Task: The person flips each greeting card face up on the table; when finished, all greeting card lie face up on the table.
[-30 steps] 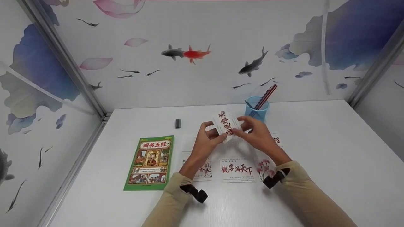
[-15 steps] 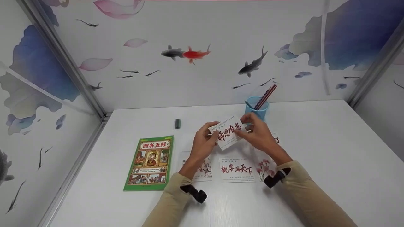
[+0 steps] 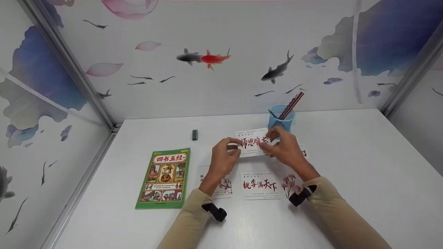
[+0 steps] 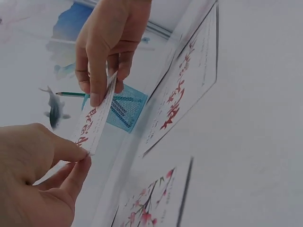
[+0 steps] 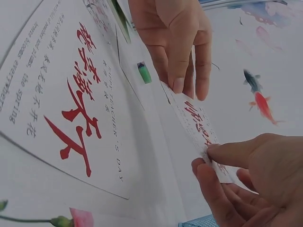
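Observation:
A white greeting card with red brush lettering is held up over the table, facing me and almost level. My left hand pinches its left edge between thumb and fingers. At the right end, my right hand pinches it, thumb in front. The left wrist view shows the same card stretched between both hands. Below it lies another card with red lettering. A card with blossom branches is partly covered by my left forearm, and a pink-flowered card is partly covered by my right.
A blue mesh cup with pencils stands behind my right hand. Left of the cards lies a green-bordered book. A small dark green block sits farther back. Printed wall panels enclose the table.
The card was turned in my hands from steeply slanted, showing different lettering, to tilted, and now to nearly level. My left hand has shifted slightly down. The things on the table stayed put.

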{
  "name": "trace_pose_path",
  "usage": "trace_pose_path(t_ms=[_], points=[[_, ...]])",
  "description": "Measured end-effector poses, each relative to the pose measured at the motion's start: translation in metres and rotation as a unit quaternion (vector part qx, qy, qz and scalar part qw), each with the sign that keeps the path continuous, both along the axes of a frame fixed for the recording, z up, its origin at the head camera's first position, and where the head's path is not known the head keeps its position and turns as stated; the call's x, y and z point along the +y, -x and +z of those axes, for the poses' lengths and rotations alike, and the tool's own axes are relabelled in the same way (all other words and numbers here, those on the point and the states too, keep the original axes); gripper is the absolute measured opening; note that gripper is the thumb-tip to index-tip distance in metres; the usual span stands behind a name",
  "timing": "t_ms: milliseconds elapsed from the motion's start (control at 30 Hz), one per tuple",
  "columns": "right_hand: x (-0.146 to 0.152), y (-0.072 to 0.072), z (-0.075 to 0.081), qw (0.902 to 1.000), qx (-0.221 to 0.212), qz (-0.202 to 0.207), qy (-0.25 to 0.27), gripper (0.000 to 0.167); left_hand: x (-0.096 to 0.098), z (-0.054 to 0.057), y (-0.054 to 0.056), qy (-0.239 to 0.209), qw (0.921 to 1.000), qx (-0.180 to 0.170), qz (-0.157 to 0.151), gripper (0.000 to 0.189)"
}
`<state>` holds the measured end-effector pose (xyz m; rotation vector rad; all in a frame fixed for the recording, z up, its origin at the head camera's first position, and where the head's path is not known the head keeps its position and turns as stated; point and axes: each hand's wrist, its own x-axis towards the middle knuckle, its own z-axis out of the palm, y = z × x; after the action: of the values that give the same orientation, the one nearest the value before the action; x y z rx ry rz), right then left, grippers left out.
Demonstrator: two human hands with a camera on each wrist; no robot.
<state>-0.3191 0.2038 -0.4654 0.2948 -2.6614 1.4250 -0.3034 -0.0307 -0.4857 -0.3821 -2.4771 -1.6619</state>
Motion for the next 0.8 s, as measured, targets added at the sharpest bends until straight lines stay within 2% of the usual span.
trace_pose_path(t_ms=[100, 233, 467, 633, 800], points=[[0.002, -0.001, 0.000, 0.9978, -0.032, 0.009, -0.057, 0.039, 0.001, 0.000, 0.000, 0.033, 0.9993, 0.011, -0.009, 0.029], [0.002, -0.001, -0.004, 0.9896, -0.074, 0.039, -0.117, 0.047, 0.003, -0.001, 0.000, 0.084, 0.9956, 0.027, -0.031, 0.032], [0.002, 0.000, -0.007, 0.9803, -0.085, 0.072, -0.163, 0.046, 0.006, -0.003, -0.002, 0.204, 0.9776, 0.030, -0.041, 0.034], [0.002, -0.002, -0.005, 0.9734, -0.086, 0.075, -0.198, 0.042, 0.010, -0.002, -0.004, 0.245, 0.9683, 0.017, -0.044, 0.031], [-0.002, -0.003, -0.005, 0.9706, -0.098, 0.065, -0.210, 0.040, 0.010, -0.003, -0.006, 0.265, 0.9636, 0.000, -0.032, 0.029]])
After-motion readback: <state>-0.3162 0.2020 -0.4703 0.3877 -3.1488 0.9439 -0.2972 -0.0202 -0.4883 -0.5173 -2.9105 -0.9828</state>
